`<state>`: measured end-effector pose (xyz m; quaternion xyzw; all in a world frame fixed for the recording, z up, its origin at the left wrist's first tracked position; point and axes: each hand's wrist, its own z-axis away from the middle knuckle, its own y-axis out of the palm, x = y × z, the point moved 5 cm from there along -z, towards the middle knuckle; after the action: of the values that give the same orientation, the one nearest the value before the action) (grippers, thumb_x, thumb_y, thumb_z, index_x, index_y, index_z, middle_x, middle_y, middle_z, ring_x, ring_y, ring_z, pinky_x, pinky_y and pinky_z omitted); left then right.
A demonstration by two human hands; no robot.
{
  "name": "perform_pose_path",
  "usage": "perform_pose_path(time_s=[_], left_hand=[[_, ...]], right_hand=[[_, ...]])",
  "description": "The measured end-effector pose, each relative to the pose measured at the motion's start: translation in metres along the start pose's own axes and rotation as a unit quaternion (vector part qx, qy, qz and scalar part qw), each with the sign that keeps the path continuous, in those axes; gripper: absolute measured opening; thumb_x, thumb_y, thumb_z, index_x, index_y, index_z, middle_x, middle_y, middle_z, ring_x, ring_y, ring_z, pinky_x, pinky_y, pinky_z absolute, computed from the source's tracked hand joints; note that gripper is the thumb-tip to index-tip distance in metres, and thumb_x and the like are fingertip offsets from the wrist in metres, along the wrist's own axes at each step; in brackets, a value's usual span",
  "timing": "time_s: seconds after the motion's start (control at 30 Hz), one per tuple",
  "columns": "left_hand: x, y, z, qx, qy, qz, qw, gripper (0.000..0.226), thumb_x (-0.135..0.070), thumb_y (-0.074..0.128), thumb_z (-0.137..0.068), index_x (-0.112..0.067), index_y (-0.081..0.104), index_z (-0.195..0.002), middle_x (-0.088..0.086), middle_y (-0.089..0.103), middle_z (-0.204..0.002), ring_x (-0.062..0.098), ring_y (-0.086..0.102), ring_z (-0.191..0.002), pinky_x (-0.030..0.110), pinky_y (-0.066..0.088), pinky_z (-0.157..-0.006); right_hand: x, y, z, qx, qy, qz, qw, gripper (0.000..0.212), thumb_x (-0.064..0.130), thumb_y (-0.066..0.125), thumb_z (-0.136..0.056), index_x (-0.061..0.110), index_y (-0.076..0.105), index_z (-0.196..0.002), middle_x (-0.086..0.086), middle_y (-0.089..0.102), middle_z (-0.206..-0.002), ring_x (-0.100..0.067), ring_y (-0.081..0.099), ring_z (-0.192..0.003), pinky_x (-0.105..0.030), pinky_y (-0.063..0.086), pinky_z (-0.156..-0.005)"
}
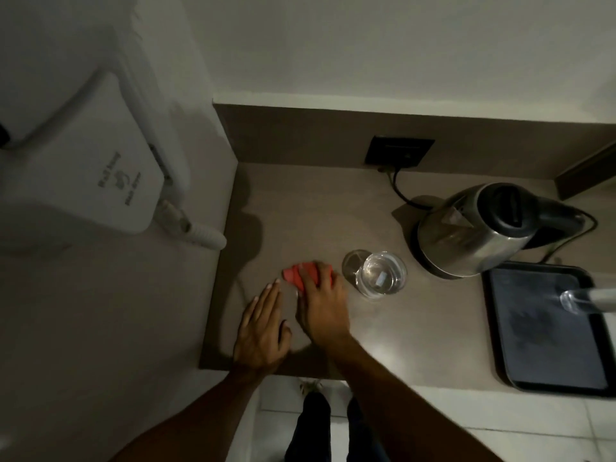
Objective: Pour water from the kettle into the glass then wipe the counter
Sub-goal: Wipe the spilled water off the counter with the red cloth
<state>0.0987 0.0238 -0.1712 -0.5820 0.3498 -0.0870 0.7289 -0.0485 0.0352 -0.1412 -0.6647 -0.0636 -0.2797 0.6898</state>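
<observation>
A steel kettle [473,231] with a black lid and handle stands on its base at the back right of the brown counter [316,208]. In front of it, to its left, is a clear glass [381,274] with water in it. A red cloth [295,275] lies on the counter left of the glass. My right hand [321,305] presses flat on the cloth, fingers covering most of it. My left hand [263,328] rests flat on the counter beside it, fingers spread, holding nothing.
A black tray [546,328] sits at the right edge with another clear glass [571,300] over it. The kettle's cord [400,191] runs to a dark wall socket [398,151]. A white wall-mounted hair dryer [100,168] hangs on the left. Tiled floor lies below the counter's front edge.
</observation>
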Motion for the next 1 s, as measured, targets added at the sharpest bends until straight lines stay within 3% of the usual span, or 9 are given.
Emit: perform_pose_path(time_s=[0.1, 0.2, 0.3, 0.4, 0.57, 0.7, 0.8, 0.93, 1.0], left_hand=[[0.000, 0.001, -0.001, 0.016, 0.004, -0.027, 0.999, 0.070, -0.033, 0.046, -0.088, -0.002, 0.037, -0.150, 0.011, 0.035, -0.160, 0.025, 0.036, -0.146, 0.042, 0.030, -0.116], [-0.002, 0.000, -0.003, 0.031, -0.004, -0.049, 0.998, 0.071, -0.042, 0.044, -0.090, -0.003, 0.038, -0.150, 0.010, 0.036, -0.159, 0.024, 0.034, -0.146, 0.041, 0.028, -0.116], [-0.003, 0.000, -0.002, 0.040, -0.011, -0.061, 0.997, 0.072, -0.047, 0.040, -0.093, -0.005, 0.037, -0.151, 0.009, 0.034, -0.160, 0.023, 0.033, -0.147, 0.040, 0.026, -0.117], [-0.004, -0.002, -0.004, 0.053, -0.018, -0.063, 0.996, 0.071, -0.047, 0.040, -0.093, -0.005, 0.037, -0.150, 0.010, 0.036, -0.159, 0.024, 0.035, -0.146, 0.041, 0.027, -0.116], [-0.006, -0.005, -0.003, 0.058, -0.018, -0.070, 0.996, 0.070, -0.045, 0.041, -0.092, -0.003, 0.042, -0.147, 0.011, 0.038, -0.158, 0.025, 0.037, -0.145, 0.040, 0.028, -0.115], [-0.006, -0.005, -0.004, 0.058, -0.020, -0.072, 0.995, 0.070, -0.046, 0.039, -0.092, -0.004, 0.042, -0.148, 0.010, 0.038, -0.158, 0.023, 0.037, -0.145, 0.040, 0.027, -0.115], [-0.007, -0.005, -0.003, 0.064, -0.022, -0.072, 0.995, 0.071, -0.052, 0.030, -0.096, -0.004, 0.041, -0.148, 0.010, 0.035, -0.159, 0.024, 0.035, -0.146, 0.040, 0.024, -0.115], [-0.011, -0.006, -0.004, 0.089, -0.024, -0.085, 0.992, 0.082, -0.060, 0.012, -0.098, -0.002, 0.038, -0.149, 0.014, 0.035, -0.159, 0.028, 0.035, -0.146, 0.043, 0.024, -0.116], [-0.015, -0.007, -0.004, 0.100, -0.026, -0.094, 0.990, 0.084, -0.062, 0.012, -0.098, 0.001, 0.037, -0.149, 0.016, 0.034, -0.159, 0.030, 0.036, -0.145, 0.043, 0.023, -0.116]], right_hand=[[-0.024, 0.007, 0.091, 0.050, -0.039, -0.001, 0.998, 0.065, 0.049, 0.055, -0.084, 0.019, 0.053, -0.141, -0.013, 0.050, -0.145, -0.034, 0.047, -0.130, -0.050, 0.045, -0.103], [-0.076, -0.012, 0.140, 0.026, -0.007, 0.029, 0.999, 0.055, 0.036, 0.055, -0.084, 0.024, 0.055, -0.138, -0.011, 0.048, -0.143, -0.036, 0.050, -0.118, -0.046, 0.050, -0.088], [-0.139, -0.050, 0.123, -0.019, 0.052, 0.095, 0.994, 0.050, 0.027, 0.053, -0.086, 0.025, 0.057, -0.136, -0.010, 0.051, -0.140, -0.038, 0.050, -0.119, -0.043, 0.040, -0.094], [-0.178, -0.080, 0.089, -0.095, 0.194, 0.076, 0.973, 0.055, 0.029, 0.059, -0.088, 0.020, 0.049, -0.141, -0.019, 0.044, -0.142, -0.045, 0.045, -0.117, -0.049, 0.040, -0.097], [-0.143, -0.060, 0.099, -0.162, 0.265, 0.035, 0.950, 0.051, 0.024, 0.058, -0.087, 0.011, 0.052, -0.136, -0.027, 0.045, -0.135, -0.046, 0.046, -0.108, -0.051, 0.044, -0.091], [-0.073, -0.010, 0.126, -0.098, 0.189, 0.006, 0.977, 0.054, 0.025, 0.065, -0.079, 0.012, 0.059, -0.131, -0.029, 0.052, -0.133, -0.049, 0.051, -0.109, -0.056, 0.050, -0.088], [-0.039, 0.011, 0.131, -0.035, 0.069, -0.013, 0.997, 0.058, 0.031, 0.066, -0.079, 0.020, 0.055, -0.135, -0.018, 0.050, -0.138, -0.040, 0.052, -0.110, -0.045, 0.051, -0.086], [-0.073, -0.009, 0.139, 0.028, -0.101, 0.037, 0.994, 0.050, 0.035, 0.054, -0.092, 0.023, 0.051, -0.140, -0.013, 0.049, -0.145, -0.035, 0.052, -0.121, -0.043, 0.047, -0.095], [-0.113, -0.028, 0.143, 0.035, -0.074, 0.087, 0.993, 0.048, 0.035, 0.050, -0.094, 0.028, 0.051, -0.141, -0.009, 0.046, -0.149, -0.034, 0.049, -0.125, -0.041, 0.043, -0.098]])
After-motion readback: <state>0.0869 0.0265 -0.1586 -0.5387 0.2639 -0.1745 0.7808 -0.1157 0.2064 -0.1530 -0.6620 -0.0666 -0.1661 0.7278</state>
